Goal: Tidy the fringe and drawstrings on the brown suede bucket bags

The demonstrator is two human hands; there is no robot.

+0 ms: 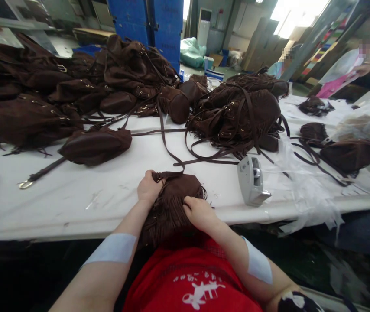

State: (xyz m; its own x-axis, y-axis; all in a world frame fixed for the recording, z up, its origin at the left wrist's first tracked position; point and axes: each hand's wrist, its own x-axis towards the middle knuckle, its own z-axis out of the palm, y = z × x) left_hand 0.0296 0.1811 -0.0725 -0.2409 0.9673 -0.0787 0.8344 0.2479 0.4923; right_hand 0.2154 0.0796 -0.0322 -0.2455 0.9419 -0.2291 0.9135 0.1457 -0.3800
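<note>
A dark brown fringed handbag (175, 195) lies at the table's front edge, its lower fringe hanging toward my body. My left hand (150, 187) is closed on the bag's left upper corner, where the shoulder strap (168, 149) joins it. On the right part of the fringe rests my right hand (199, 212), thumb and fingers pinched together on the fringed side. The strap runs from the bag back across the table toward the pile. What lies under my right fingers is hidden.
A grey tape dispenser (250, 180) stands to the right on the white table (107, 195). Piles of brown bags (237, 112) cover the back and left. Clear plastic wrapping (311, 195) hangs over the right front edge. Another person (344, 71) is at the far right.
</note>
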